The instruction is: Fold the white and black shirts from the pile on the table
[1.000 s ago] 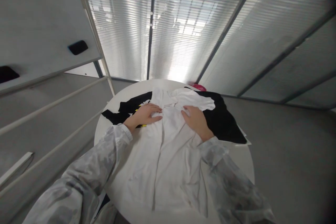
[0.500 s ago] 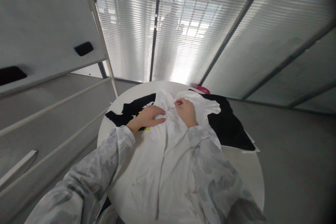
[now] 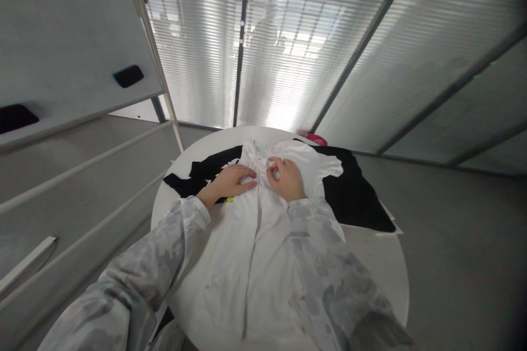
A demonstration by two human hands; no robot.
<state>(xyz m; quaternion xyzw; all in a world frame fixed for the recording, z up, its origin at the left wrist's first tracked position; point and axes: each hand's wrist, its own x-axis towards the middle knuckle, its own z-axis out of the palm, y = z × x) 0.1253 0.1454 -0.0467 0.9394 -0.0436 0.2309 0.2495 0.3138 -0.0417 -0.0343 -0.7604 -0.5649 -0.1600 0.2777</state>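
Observation:
A white shirt point(image 3: 247, 252) lies spread on a round white table point(image 3: 382, 274), its collar end away from me. My left hand point(image 3: 230, 180) rests flat on the shirt's upper left chest, fingers stretched out. My right hand point(image 3: 284, 178) is curled just beside it near the collar, fingertips pinching the white fabric at the shirt's centre seam. Both of my sleeves are pale and mottled grey.
A black garment point(image 3: 354, 192) with a yellow print lies under the white shirt on the far half of the table. Something pink point(image 3: 313, 138) shows at the far table edge. A whiteboard on a stand point(image 3: 74, 38) is at left; glass walls with blinds are behind.
My right hand has moved left from the shirt's right chest to the centre near the collar and closed its fingers on the fabric. The left hand has stayed flat.

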